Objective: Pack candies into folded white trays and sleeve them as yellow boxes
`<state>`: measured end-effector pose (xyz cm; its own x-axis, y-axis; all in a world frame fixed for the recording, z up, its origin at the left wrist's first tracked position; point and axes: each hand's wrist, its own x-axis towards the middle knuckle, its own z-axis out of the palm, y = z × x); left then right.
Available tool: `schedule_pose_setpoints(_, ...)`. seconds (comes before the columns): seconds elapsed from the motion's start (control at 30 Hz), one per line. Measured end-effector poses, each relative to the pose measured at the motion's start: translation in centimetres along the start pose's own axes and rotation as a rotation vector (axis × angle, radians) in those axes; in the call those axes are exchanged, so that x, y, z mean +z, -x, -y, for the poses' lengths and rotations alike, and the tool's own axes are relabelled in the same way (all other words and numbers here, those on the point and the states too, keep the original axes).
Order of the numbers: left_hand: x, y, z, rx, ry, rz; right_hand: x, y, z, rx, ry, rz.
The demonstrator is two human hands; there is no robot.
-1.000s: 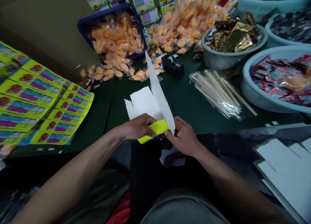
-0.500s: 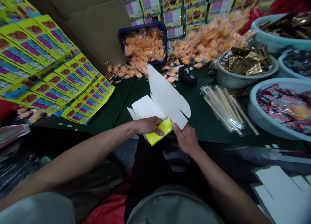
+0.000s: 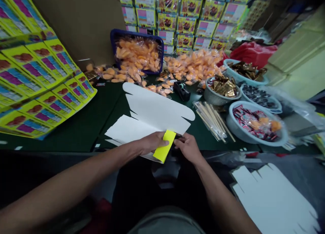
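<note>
- While the left hand (image 3: 152, 142) pinches the yellow flap (image 3: 161, 153), the half-curled right hand (image 3: 189, 147) lies just right; its grip I cannot tell.
- Flap: long axis slanting toward the body, leftward, at the table's (image 3: 86, 136) near edge.
- White card (image 3: 157, 109): beyond both hands, spreading leftward.

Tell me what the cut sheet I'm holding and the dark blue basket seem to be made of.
The cut sheet looks like thin card: matte white on one face, yellow on the other, with notched edges and a fold. The dark blue basket is probably plastic, slightly shiny, going by its smooth, rounded rim.
</note>
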<state>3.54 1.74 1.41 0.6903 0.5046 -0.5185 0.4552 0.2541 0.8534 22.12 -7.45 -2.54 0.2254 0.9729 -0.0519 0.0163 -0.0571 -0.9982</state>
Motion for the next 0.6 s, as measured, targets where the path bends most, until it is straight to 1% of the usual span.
schedule_pose_setpoints(0.07,0.3,0.2,0.0,0.048,-0.079,-0.126,0.1,-0.1,0.2,0.029,-0.038,0.001)
schedule_pose_setpoints(0.13,0.5,0.5,-0.1,0.098,-0.184,-0.28,0.0,-0.2,0.3,0.048,-0.066,0.019)
schedule_pose_setpoints(0.2,0.8,1.1,-0.1,0.196,-0.344,-0.405,-0.1,-0.3,0.4,0.059,-0.094,0.027)
schedule_pose_setpoints(0.23,1.0,1.3,-0.1,0.268,-0.453,-0.444,-0.1,-0.3,0.5,0.068,-0.102,0.024)
schedule_pose_setpoints(0.27,1.2,1.6,-0.2,0.346,-0.561,-0.459,-0.1,-0.3,0.5,0.078,-0.106,0.02)
schedule_pose_setpoints(0.3,1.5,1.8,-0.2,0.41,-0.65,-0.45,-0.1,-0.2,0.5,0.088,-0.112,0.016)
schedule_pose_setpoints(0.33,1.7,2.0,-0.2,0.446,-0.707,-0.428,-0.1,-0.2,0.6,0.094,-0.12,0.017)
schedule_pose_setpoints(0.4,2.1,2.3,-0.2,0.445,-0.776,-0.392,0.1,-0.1,0.6,0.093,-0.139,0.015)
schedule_pose_setpoints(0.47,2.3,2.4,-0.3,0.402,-0.816,-0.369,0.3,0.0,0.5,0.091,-0.15,-0.013)
schedule_pose_setpoints(0.53,2.3,2.6,-0.5,0.379,-0.893,-0.348,0.5,0.1,0.3,0.091,-0.143,-0.045)
schedule_pose_setpoints(0.6,2.0,2.8,-0.7,0.371,-0.994,-0.33,0.8,0.3,0.2,0.059,-0.122,-0.053)
